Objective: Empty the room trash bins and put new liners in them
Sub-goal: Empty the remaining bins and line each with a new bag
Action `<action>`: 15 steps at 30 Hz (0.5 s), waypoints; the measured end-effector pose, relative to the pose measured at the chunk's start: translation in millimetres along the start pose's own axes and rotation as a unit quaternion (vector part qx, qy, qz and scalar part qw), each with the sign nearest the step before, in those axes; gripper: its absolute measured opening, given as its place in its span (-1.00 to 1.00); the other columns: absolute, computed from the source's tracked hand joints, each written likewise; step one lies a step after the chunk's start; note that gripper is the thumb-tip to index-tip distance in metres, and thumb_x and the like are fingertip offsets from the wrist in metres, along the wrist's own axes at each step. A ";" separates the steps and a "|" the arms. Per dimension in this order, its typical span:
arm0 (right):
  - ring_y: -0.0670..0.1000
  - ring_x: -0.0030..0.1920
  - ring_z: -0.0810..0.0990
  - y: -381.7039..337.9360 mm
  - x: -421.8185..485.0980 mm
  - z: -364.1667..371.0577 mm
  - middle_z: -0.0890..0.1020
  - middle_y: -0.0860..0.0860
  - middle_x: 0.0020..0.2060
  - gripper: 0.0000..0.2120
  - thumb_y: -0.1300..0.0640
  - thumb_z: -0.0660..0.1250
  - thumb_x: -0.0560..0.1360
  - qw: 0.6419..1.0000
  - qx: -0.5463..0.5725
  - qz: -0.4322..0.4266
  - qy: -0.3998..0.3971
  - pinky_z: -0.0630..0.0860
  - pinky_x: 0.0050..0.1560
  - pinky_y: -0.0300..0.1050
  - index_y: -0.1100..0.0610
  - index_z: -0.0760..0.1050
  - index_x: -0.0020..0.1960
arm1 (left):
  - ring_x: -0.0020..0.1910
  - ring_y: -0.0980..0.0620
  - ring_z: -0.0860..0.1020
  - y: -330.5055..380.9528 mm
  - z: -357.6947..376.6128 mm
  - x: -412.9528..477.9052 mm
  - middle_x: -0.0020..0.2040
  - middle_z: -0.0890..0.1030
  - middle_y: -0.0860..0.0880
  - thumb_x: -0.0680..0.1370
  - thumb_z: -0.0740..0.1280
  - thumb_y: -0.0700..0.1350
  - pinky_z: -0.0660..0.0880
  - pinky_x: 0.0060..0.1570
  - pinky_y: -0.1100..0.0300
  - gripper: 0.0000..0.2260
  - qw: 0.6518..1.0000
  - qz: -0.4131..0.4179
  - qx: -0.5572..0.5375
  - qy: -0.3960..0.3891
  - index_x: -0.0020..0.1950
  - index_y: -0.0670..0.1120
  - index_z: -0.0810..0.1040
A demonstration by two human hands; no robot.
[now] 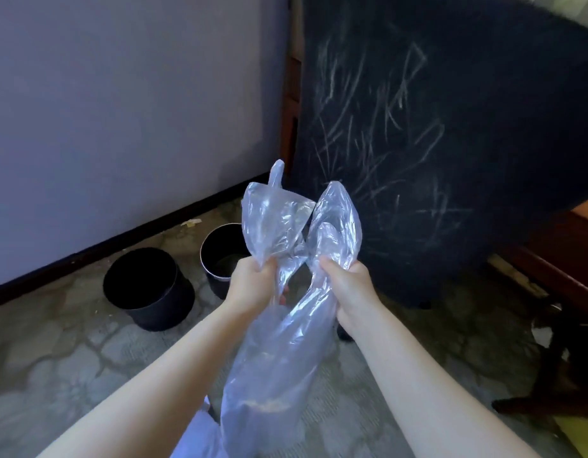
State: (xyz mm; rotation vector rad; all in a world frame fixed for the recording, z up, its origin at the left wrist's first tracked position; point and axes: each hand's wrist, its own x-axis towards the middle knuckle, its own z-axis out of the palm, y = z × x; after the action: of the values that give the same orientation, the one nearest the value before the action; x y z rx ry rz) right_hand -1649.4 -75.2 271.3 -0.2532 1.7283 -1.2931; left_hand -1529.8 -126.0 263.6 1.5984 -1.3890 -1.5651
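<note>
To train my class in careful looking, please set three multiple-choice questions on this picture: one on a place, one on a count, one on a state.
1. Where do the black bins stand?
A. on the floor by the wall
B. on a table
C. on a chair seat

2. How many black bins are in view?
A. one
B. two
C. four

3. What is the state of the clear plastic bag?
A. lying flat on the floor
B. fitted inside a bin
C. gripped by both hands

Answers:
1 A: both bins stand on the floor near the foot of the wall.
2 B: two round bins show side by side.
3 C: the left hand and right hand each clutch the bag, held up above the floor.
</note>
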 end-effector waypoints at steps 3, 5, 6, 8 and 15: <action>0.11 -0.10 0.61 -13.0 12.8 46.5 0.62 0.10 -0.16 -0.93 0.23 0.31 0.52 1.000 -0.010 0.015 -0.019 0.54 0.05 0.04 0.16 0.50 0.01 | -0.44 -0.05 0.48 5.3 -42.7 35.3 -0.37 0.46 -0.16 0.61 0.20 -0.05 0.41 -0.41 0.26 -0.73 0.998 -0.040 0.000 0.044 -0.19 -0.18 0.48; 0.12 -0.08 0.62 -15.4 17.4 70.6 0.62 0.11 -0.14 -0.93 0.19 0.32 0.52 0.999 -0.023 0.027 -0.026 0.55 0.08 0.06 0.14 0.50 0.00 | -0.40 -0.04 0.42 6.6 -62.5 49.2 -0.33 0.43 -0.15 0.59 0.24 -0.02 0.43 -0.36 0.18 -0.75 0.995 -0.073 -0.041 0.052 -0.17 -0.17 0.49; 0.13 -0.06 0.62 -15.6 20.0 84.1 0.63 0.12 -0.11 -0.89 0.18 0.33 0.52 0.998 -0.033 0.032 -0.034 0.56 0.10 0.08 0.16 0.51 0.04 | -0.42 -0.03 0.39 6.9 -73.5 54.3 -0.34 0.42 -0.12 0.59 0.24 -0.01 0.41 -0.40 0.21 -0.76 0.993 -0.090 -0.060 0.054 -0.16 -0.16 0.49; 0.16 -0.02 0.63 -17.3 23.1 109.7 0.64 0.15 -0.07 -0.81 0.15 0.33 0.53 0.996 -0.055 0.049 -0.052 0.56 0.11 0.10 0.20 0.52 0.10 | -0.46 0.02 0.35 7.6 -94.1 59.1 -0.36 0.38 -0.07 0.58 0.25 0.01 0.36 -0.52 0.28 -0.76 0.988 -0.112 -0.095 0.052 -0.14 -0.15 0.47; 0.01 -0.30 0.57 -22.4 22.1 183.9 0.60 0.08 -0.24 -0.82 0.19 0.28 0.56 0.985 -0.074 0.083 -0.132 0.49 -0.31 -0.16 0.23 0.50 0.13 | -0.65 0.19 0.31 5.4 -153.3 68.6 -0.53 0.34 0.08 0.56 0.33 -0.08 0.31 -0.61 0.36 -0.86 0.976 -0.112 -0.174 0.072 0.07 -0.10 0.50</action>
State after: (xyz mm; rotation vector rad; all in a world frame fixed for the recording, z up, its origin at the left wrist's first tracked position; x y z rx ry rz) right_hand -1528.7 -217.4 275.7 -0.3423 1.5838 -0.9645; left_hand -1401.1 -233.7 272.1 1.6511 -0.8256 -1.6711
